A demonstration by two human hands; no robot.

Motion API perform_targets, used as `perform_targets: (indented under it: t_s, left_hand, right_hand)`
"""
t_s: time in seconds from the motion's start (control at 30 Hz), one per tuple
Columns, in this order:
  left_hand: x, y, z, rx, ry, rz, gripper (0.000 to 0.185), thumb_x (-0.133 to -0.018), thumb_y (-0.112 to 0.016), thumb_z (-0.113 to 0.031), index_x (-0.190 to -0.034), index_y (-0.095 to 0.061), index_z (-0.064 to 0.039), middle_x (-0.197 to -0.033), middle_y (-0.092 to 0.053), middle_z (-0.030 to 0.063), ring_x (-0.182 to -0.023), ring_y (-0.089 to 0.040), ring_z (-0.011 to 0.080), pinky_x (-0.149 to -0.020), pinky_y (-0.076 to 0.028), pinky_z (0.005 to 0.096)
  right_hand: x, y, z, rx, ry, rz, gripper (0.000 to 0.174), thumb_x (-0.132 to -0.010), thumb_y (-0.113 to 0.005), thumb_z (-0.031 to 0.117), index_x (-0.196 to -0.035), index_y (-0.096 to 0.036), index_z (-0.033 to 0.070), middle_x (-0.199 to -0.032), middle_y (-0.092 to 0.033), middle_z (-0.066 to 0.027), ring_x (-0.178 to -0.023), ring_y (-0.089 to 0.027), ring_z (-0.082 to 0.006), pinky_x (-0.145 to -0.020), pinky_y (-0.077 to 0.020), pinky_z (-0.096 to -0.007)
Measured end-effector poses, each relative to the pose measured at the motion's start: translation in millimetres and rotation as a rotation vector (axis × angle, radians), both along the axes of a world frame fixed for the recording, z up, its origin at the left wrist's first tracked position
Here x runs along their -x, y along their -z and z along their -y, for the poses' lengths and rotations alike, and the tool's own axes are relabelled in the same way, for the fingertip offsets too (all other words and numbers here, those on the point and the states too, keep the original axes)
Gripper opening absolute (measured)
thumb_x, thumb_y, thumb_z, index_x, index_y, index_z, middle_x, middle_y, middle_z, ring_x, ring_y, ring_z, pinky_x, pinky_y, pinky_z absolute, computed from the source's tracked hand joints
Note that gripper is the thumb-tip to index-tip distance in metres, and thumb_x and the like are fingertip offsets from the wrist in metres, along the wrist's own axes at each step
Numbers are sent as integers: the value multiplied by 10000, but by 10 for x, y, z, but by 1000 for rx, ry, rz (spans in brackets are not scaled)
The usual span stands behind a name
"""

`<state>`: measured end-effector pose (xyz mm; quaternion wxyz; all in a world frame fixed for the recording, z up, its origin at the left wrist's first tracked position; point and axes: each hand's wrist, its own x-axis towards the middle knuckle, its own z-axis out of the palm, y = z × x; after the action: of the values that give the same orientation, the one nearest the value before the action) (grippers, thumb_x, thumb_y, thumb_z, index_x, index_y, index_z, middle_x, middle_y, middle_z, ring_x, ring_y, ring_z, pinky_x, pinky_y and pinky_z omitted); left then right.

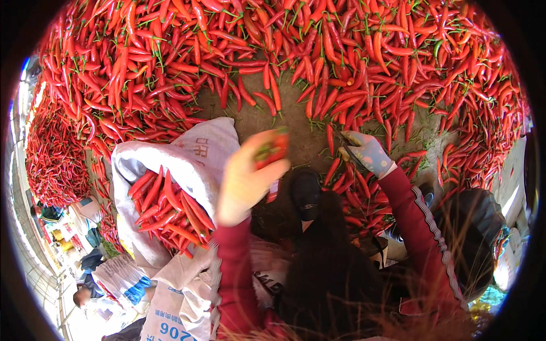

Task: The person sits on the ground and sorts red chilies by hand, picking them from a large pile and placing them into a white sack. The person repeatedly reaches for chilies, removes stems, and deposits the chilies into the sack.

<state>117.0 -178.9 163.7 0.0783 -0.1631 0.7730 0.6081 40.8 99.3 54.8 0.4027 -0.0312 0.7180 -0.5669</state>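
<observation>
My left hand [245, 179], blurred by motion, grips a few red chili peppers [273, 151] with green stems. It is beside the mouth of a white woven sack [128, 166], rolled open and holding red chilies [172, 211]. My right hand [367, 153], in a pale patterned glove, is shut on a dark slender tool [353, 155], possibly scissors; its exact kind is unclear. Under that hand lies a smaller heap of chilies [358, 185], next to my dark shoe [305, 194].
A wide heap of red chilies [273, 34] curves around the front and both sides. Bare floor [264, 121] with cut green stems shows between. Printed woven sacks [170, 311] lie at lower left. People [87, 294] sit at far left; a dark-clothed person [465, 238] is close on my right.
</observation>
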Motion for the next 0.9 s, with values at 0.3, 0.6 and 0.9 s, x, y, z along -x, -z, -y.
perform_targets:
  t_s: [0.3, 0.6, 0.9]
  left_hand:
    - [-558, -1248, 958, 967, -350, -43, 538, -773, -642, 46, -1292, -524, -29, -1186, -541, 115, -1062, -581, 227, -896, -488, 356]
    - [1234, 1227, -954, 589, 122, -117, 278, -834, -577, -182, -1064, -629, -35, -1017, -639, 212, -988, -606, 384, -861, -483, 449]
    - [1728, 1646, -1302, 771, 70, 58, 381, -766, -673, -152, -1090, -515, -31, -1103, -524, 253, -941, -597, 438, -796, -494, 502]
  right_hand:
    - [-236, 220, -402, 5, 288, 267, 437, -890, -671, 131, -1273, -540, -34, -901, -615, 2, -733, -555, -62, -647, -453, -219]
    - [-219, 127, -630, 45, 388, 268, 409, -910, -610, 92, -1291, -520, -26, -962, -617, -7, -765, -561, -75, -649, -444, -212]
    - [-194, 190, -549, 101, 371, 327, 532, -904, -649, 127, -1372, -436, -12, -858, -597, -7, -745, -575, -88, -656, -459, -217]
